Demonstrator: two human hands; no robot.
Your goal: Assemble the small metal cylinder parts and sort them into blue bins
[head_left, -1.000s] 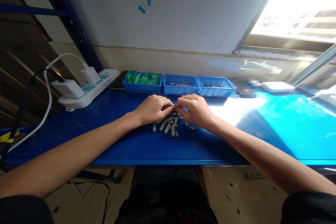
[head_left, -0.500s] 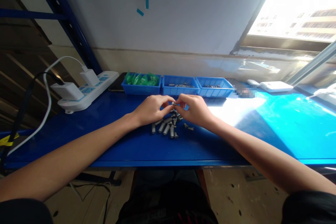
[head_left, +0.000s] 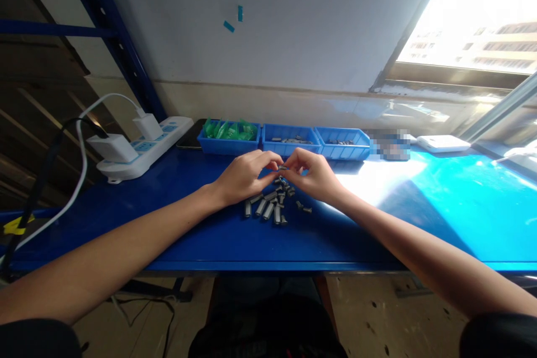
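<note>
My left hand [head_left: 247, 174] and my right hand [head_left: 314, 174] meet fingertip to fingertip above the blue table. Between their pinched thumbs and fingers is a small metal screw [head_left: 282, 168], mostly covered by the fingers. Just below lies a loose pile of metal parts. It holds several hex standoffs [head_left: 268, 211], grouped on the near left side, and short flat-headed screws [head_left: 284, 220] mixed among them. A couple of screws [head_left: 307, 210] lie apart to the right, under my right wrist.
Behind my hands stand three blue bins in a row: one with green plastic packets [head_left: 230, 131], two with small metal parts [head_left: 293, 139] [head_left: 342, 142]. A white power strip [head_left: 142, 156] with plugs and cables is at left. A white box [head_left: 443, 143] lies at right.
Both hands stay together at nearly the same spot, with the fingertips shifting slightly around the small screw. The whole view has moved a little; the pile looks the same.
</note>
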